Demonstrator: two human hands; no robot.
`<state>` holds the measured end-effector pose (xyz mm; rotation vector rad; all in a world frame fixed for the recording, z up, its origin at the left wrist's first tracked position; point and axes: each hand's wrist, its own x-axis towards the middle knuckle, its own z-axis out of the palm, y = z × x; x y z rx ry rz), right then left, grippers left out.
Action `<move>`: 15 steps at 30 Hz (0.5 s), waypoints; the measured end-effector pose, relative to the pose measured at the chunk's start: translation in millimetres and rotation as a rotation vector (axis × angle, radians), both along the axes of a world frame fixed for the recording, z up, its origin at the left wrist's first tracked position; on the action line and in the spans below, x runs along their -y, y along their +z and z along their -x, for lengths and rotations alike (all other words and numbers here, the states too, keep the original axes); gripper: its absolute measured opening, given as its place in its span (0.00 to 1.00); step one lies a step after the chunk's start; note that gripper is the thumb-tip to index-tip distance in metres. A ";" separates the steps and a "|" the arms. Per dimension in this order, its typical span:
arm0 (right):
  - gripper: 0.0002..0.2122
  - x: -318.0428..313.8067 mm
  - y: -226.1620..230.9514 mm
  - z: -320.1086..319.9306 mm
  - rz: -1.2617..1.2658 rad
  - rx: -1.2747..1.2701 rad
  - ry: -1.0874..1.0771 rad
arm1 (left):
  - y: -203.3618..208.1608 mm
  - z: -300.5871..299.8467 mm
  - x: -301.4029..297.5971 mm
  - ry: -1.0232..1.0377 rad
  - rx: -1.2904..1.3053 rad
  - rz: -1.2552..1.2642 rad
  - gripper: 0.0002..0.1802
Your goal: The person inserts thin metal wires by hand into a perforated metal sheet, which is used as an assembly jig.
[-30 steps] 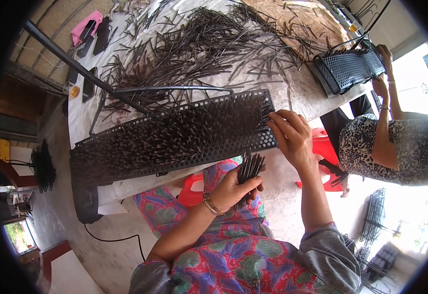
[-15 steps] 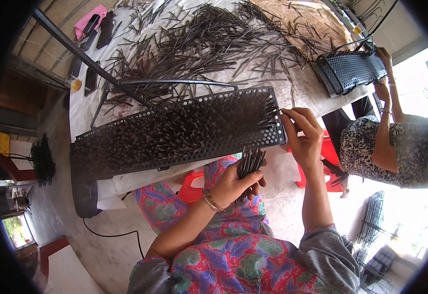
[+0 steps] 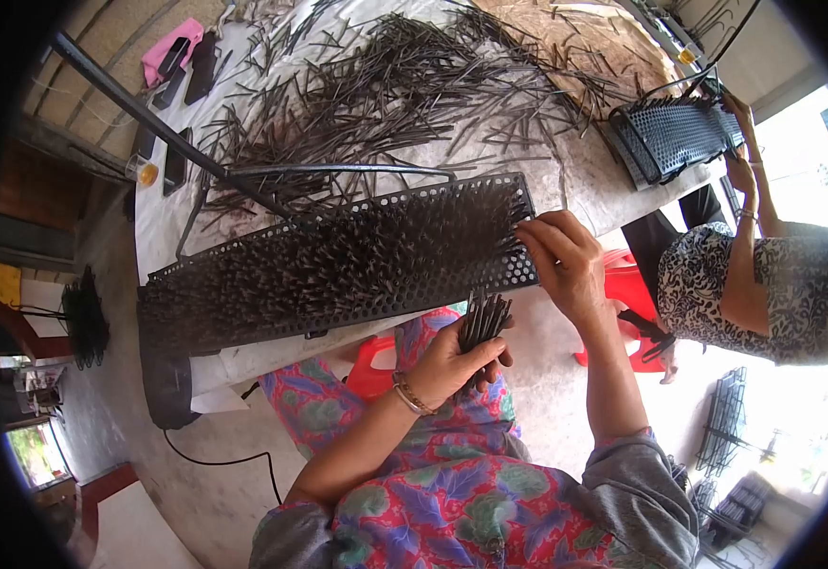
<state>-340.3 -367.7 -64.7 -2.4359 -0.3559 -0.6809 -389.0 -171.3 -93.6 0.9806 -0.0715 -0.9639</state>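
Observation:
A long black perforated tray [image 3: 520,275] lies slantwise across the near table edge. Thin dark sticks [image 3: 338,256] stand packed upright in its holes; open holes show along its rim and at the right end. Below the tray's right part, my left hand [image 3: 452,365] is closed round a bundle of the same dark sticks [image 3: 483,321], tips upward. My right hand [image 3: 568,266] reaches over the right end of the tray, thumb and fingers pinched together at the outermost standing sticks. What sits between those fingertips is too small to make out.
Loose dark sticks [image 3: 386,85] are heaped over the table [image 3: 575,180] beyond the tray. A black metal bar [image 3: 177,142] crosses above the tray's left half. At right, another person [image 3: 755,284] handles a second perforated tray [image 3: 684,137]. Red stools [image 3: 371,370] stand under the table.
My right hand has moved left and slightly down, from beside the tray's right edge to over its end. My left hand keeps its bundle in nearly the same place.

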 end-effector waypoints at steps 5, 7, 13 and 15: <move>0.07 1.0 4.3 -1.0 -0.045 0.099 -0.047 | -1.9 -1.3 2.7 -0.017 0.008 -0.019 0.18; 0.06 4.5 13.8 -1.6 -0.088 0.074 -0.041 | -1.5 -1.3 2.6 -0.015 0.007 -0.023 0.18; 0.06 18.0 47.1 15.5 -0.531 -0.228 -0.138 | 7.9 -8.9 4.9 0.004 -0.050 0.034 0.18; 0.06 24.2 47.6 15.5 -0.474 -0.201 -0.139 | 7.8 -10.5 8.0 0.008 -0.069 0.055 0.18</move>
